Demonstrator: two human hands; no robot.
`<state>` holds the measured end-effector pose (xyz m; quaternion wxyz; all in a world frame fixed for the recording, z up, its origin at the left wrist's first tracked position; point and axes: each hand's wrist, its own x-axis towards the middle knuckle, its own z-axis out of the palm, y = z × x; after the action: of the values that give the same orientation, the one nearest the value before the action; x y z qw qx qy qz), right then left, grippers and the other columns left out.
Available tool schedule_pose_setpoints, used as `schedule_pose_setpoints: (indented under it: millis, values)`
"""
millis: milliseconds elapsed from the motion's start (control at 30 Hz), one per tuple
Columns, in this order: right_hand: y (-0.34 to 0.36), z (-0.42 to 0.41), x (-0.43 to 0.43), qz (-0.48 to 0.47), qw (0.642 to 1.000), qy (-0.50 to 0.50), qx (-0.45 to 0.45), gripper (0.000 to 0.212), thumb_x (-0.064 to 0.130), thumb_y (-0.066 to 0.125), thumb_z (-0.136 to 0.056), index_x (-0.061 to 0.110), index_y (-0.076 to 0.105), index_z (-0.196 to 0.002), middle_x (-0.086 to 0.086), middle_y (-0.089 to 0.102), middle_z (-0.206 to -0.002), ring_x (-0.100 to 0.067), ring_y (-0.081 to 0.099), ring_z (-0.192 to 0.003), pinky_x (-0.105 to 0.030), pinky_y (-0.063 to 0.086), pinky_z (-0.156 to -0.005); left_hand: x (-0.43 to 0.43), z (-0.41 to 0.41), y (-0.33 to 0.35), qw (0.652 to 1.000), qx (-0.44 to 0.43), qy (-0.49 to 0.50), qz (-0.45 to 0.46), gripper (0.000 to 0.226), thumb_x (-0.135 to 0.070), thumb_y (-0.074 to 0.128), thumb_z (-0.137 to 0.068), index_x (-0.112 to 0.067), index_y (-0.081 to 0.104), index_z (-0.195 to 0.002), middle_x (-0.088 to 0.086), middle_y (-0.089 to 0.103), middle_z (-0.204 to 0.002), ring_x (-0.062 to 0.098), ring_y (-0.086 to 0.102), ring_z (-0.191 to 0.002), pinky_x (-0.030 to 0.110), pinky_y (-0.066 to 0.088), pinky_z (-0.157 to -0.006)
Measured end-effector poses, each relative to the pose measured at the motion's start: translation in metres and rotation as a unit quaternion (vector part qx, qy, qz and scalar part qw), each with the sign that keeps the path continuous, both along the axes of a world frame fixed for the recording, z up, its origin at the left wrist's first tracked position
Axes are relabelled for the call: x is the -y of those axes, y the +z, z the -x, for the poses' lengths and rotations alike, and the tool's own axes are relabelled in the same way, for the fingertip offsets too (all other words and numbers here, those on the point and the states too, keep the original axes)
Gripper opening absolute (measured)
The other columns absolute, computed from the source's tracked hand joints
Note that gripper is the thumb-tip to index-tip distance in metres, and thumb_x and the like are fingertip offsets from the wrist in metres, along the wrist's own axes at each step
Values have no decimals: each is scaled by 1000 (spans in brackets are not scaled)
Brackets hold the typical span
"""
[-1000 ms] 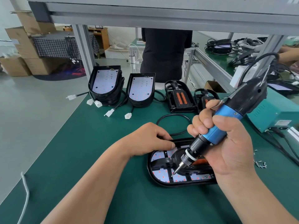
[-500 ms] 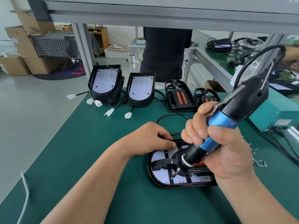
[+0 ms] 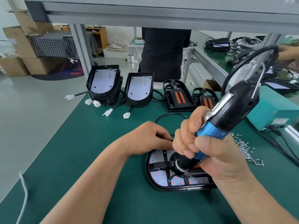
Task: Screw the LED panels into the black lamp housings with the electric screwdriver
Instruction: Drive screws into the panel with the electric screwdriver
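**Black lamp housing** (image 3: 161, 188) lies flat on the green worktop (image 3: 80, 151) directly before me. Its long axis runs left to right, with the rounded end to the left. The LED panel (image 3: 157, 177) sits inside it, white with red dots and crossed by black ribs.

**Electric screwdriver** (image 3: 226, 113): its long axis slants from upper right down to lower left. Its bit (image 3: 170, 178) meets the panel in the near-left part of the housing, below and left of my right grip (image 3: 215, 152), which is closed round the blue barrel.

**Left grip** (image 3: 145, 139): its fingers are curled on the housing's far rim, just beside the right knuckles. The right grip is the nearer to the screw point.

Whether a screw sits under the bit cannot be told. In my judgement the step in hand is driving one, and the coming move calls for pressure along the tool's slant, not straight down.

Loose screws (image 3: 244, 149) lie scattered to the right of the housing. Stacked housings (image 3: 105, 83) stand along the far edge. A teal box (image 3: 271, 109) stands at far right.
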<state>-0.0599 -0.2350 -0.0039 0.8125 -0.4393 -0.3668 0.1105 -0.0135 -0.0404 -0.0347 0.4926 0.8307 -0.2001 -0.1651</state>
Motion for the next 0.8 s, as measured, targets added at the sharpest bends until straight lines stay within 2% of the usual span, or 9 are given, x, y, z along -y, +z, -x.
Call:
schedule_pose_setpoints:
  millis: [167,300,400,467,500,567,633,700,800]
  values:
    - [-2,-4,5,-61,997,-18,-36,38,23,88,-80,11,62,-105,1,53,-67,-16,49,-57,-34,42,-64,0,-3,-6,1000,-9,14,-8,9,-30,83,-87,-27,81,-80,-14,67,-68,2,55,-64,15,42,-61]
    - [-1,-12,12,-116,986,-99,-70,36,22,83,-77,18,61,-105,6,49,-69,-11,46,-60,-30,43,-67,-3,-4,-6,1000,-11,7,-8,14,-37,84,-87,-24,83,-89,-12,72,-74,2,58,-68,14,45,-64]
    - [-2,-17,20,-155,968,-172,-98,16,13,55,-89,20,60,-102,7,48,-71,-11,44,-63,-28,43,-70,-1,-5,-9,992,-80,53,86,24,-35,74,-96,-14,82,-102,-4,75,-87,4,60,-70,15,46,-62]
    - [-3,-21,26,-179,953,-209,-125,19,13,44,-94,20,60,-102,6,47,-73,-12,44,-65,-27,44,-71,-1,-10,-9,949,-173,130,228,25,-21,60,-106,-3,78,-109,1,64,-83,7,48,-63,17,39,-55]
    - [-3,-23,28,-189,946,-226,-137,18,14,44,-95,20,60,-102,5,47,-75,-12,44,-66,-27,44,-72,-3,-13,-6,904,-225,161,325,25,-11,54,-107,3,72,-116,4,62,-86,8,48,-65,17,41,-55]
    - [-4,-26,33,-200,935,-252,-152,16,14,46,-96,20,60,-101,5,46,-76,-12,45,-67,-27,45,-73,-11,-18,1,771,-304,205,521,31,5,47,-104,13,58,-131,14,62,-106,14,59,-80,20,52,-63]
    - [-4,-29,36,-210,927,-266,-160,15,14,48,-97,20,61,-100,5,47,-77,-13,45,-69,-27,46,-74,-21,-22,3,657,-320,250,635,37,13,41,-101,17,48,-137,23,54,-136,28,64,-109,28,60,-74]
    - [-4,-31,38,-217,923,-272,-165,15,13,48,-96,20,61,-100,5,48,-77,-13,46,-69,-28,47,-74,-22,-23,2,627,-313,269,661,37,17,35,-101,20,45,-137,27,49,-146,37,61,-123,35,63,-73]
    - [-3,-30,38,-220,922,-272,-166,15,13,48,-96,19,61,-101,4,48,-77,-13,47,-69,-28,48,-74,-15,-20,-4,664,-315,270,622,39,21,32,-100,21,45,-137,32,59,-135,40,73,-109,36,66,-72]
